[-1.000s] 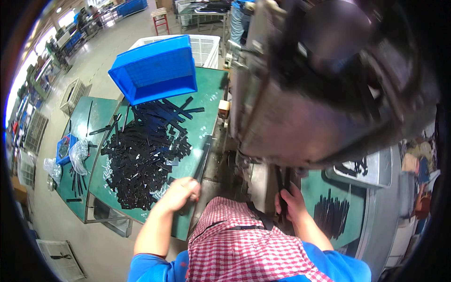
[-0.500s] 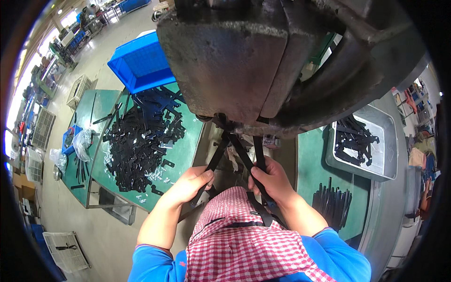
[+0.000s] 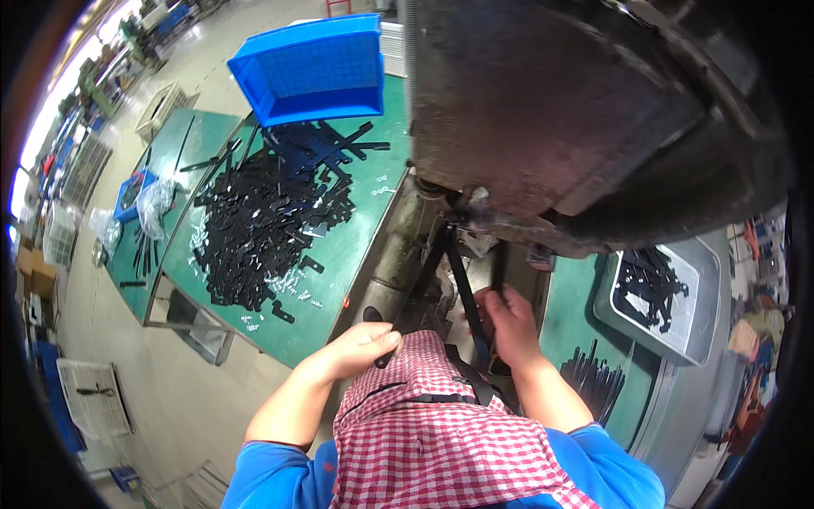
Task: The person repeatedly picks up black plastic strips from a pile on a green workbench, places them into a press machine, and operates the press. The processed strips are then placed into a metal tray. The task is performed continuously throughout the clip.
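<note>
black strip point(image 3: 499, 270) | pinched in right hand point(image 3: 512, 327) | left hand point(image 3: 359, 349) pinching dark piece point(image 3: 372, 316)

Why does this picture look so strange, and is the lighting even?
Head view: fisheye distortion bends edges toward a black rim; far-left bright patches wash out, while the large machine looks dark; also head view: the heaped black parts merge, hiding detail.
</note>
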{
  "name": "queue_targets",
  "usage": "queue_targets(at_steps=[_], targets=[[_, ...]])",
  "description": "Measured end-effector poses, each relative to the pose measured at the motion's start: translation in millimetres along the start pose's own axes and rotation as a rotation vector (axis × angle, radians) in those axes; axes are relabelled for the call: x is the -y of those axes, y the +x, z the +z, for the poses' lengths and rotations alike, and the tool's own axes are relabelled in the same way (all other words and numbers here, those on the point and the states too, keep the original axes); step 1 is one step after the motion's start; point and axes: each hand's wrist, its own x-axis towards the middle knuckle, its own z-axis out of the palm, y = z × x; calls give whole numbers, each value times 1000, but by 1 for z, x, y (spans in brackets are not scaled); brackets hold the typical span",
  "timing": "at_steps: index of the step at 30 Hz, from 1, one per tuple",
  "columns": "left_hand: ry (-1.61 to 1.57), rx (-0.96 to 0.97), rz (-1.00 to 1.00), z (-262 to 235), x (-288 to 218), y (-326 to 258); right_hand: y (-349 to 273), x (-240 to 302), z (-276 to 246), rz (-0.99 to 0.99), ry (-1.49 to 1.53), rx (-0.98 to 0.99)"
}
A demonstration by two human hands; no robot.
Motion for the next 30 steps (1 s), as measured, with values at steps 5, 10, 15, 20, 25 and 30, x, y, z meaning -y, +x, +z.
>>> queue_targets(at_steps=[5,10,15,20,25,30], targets=[[-158,-185,-114,-33,36,-22,89,-26,-60,-395,-693,-206],[776,-870,-217,-148,85,1,177,-37,-56,-568,-1222,-164],[1224,-820,-341,-211,100,24,188,-44,-40,-514,-1252,-57],[1401,-509,-353,-247,101,35,184,-43,-45,-560,-1207,-106],[1381,-659,-220,-227,41,20,155,-24,-51,-674,-1226,-263],[903,-806,412,-142,-35,41,97,18,-2,-327,-792,-73]])
